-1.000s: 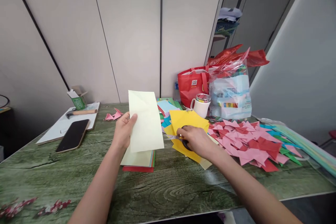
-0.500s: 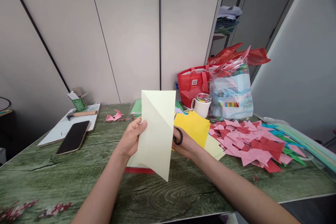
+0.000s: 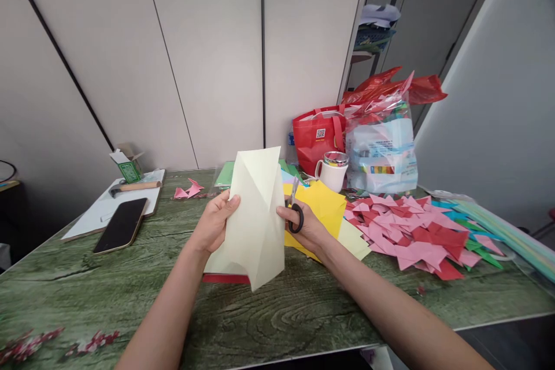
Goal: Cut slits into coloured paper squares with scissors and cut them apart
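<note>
A folded pale yellow sheet of paper (image 3: 255, 214) is held upright above the table, with a diagonal crease across it. My left hand (image 3: 217, 217) pinches its left edge between thumb and fingers. At the right edge, my right hand (image 3: 303, 222) presses its thumb on the paper. A pair of black-handled scissors (image 3: 296, 217) hangs on that same hand, blades pointing up and away. Behind it lie bright yellow sheets (image 3: 327, 208) over a pale yellow sheet (image 3: 358, 240). More paper with a red edge (image 3: 228, 278) shows below the held sheet.
Folded pink and red paper pieces (image 3: 407, 231) are heaped on the right. A white mug (image 3: 333, 173), a red bag (image 3: 318, 141) and a filled plastic bag (image 3: 384, 156) stand behind. On the left are a phone (image 3: 121, 225), a hammer (image 3: 136, 186) and a small green box (image 3: 129, 167).
The folded sheet has turned and opened slightly, its lower tip shifting left. My right thumb has come round onto its front, and the scissors' blades now show.
</note>
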`<state>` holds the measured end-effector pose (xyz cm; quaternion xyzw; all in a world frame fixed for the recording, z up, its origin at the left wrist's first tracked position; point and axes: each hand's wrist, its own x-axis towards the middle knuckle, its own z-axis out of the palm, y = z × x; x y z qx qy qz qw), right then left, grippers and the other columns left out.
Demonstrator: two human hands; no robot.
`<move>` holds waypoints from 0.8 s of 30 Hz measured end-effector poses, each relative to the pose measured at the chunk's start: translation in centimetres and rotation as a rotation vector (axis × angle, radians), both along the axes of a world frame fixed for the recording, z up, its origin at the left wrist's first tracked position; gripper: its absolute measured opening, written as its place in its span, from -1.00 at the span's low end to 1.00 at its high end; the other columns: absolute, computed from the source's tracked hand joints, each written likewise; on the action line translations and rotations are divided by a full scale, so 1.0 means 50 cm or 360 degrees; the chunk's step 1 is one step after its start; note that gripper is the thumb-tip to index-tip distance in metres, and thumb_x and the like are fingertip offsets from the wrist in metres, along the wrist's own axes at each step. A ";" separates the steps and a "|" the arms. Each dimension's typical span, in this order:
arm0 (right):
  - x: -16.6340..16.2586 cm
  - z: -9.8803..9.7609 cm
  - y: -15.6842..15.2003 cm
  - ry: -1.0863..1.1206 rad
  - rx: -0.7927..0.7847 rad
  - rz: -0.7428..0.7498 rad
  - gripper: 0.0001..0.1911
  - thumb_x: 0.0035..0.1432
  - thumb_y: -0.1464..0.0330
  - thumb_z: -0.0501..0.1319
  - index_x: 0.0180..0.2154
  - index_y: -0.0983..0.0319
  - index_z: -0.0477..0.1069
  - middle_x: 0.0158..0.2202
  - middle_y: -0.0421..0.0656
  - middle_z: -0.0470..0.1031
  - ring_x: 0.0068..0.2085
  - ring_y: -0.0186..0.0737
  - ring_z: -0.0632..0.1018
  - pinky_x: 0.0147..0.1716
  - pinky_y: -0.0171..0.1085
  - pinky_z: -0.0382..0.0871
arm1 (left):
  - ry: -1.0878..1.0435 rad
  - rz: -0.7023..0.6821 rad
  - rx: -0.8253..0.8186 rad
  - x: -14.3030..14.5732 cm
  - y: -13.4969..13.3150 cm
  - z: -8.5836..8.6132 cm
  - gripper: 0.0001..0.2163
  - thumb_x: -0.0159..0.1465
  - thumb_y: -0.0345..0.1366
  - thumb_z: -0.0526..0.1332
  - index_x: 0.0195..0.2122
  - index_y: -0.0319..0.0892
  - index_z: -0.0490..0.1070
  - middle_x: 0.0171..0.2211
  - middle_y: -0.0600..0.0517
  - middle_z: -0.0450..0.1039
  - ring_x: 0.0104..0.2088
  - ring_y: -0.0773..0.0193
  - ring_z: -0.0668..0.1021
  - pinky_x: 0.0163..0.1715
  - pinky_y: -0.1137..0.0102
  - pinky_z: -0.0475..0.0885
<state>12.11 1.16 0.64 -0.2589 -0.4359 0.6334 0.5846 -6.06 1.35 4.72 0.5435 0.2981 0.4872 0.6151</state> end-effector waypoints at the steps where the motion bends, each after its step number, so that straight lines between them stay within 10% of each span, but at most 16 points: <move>1: 0.010 0.002 0.004 -0.0068 0.0043 -0.0103 -0.69 -0.28 0.32 0.34 -0.39 0.25 0.37 -0.43 -0.22 0.48 -0.45 -0.33 0.45 -0.42 -0.35 0.33 | 0.0029 0.0041 0.0009 -0.004 0.005 -0.002 -0.61 0.07 -0.19 0.20 -0.08 -0.19 0.29 -0.32 -0.07 0.51 -0.37 0.16 0.54 -0.41 0.33 0.42; 9: 0.094 0.018 0.039 -0.0279 0.0159 -0.0742 -0.59 -0.36 0.34 0.37 -0.34 0.24 0.37 -0.38 -0.19 0.50 -0.46 -0.27 0.47 -0.51 -0.31 0.33 | 0.0153 0.0488 0.0093 -0.038 0.037 -0.010 -0.65 0.00 -0.15 0.25 -0.23 -0.25 0.37 -0.46 0.01 0.51 -0.51 0.24 0.51 -0.54 0.40 0.38; 24: 0.056 -0.055 0.063 -0.0085 -0.0393 -0.0448 -0.66 -0.38 0.36 0.39 -0.45 0.30 0.38 -0.52 -0.20 0.49 -0.53 -0.31 0.47 -0.52 -0.33 0.38 | 0.0329 0.0419 -0.0463 -0.053 0.039 -0.015 -0.78 -0.08 -0.27 0.31 -0.43 -0.29 0.41 -0.51 -0.09 0.52 -0.53 0.20 0.53 -0.52 0.34 0.42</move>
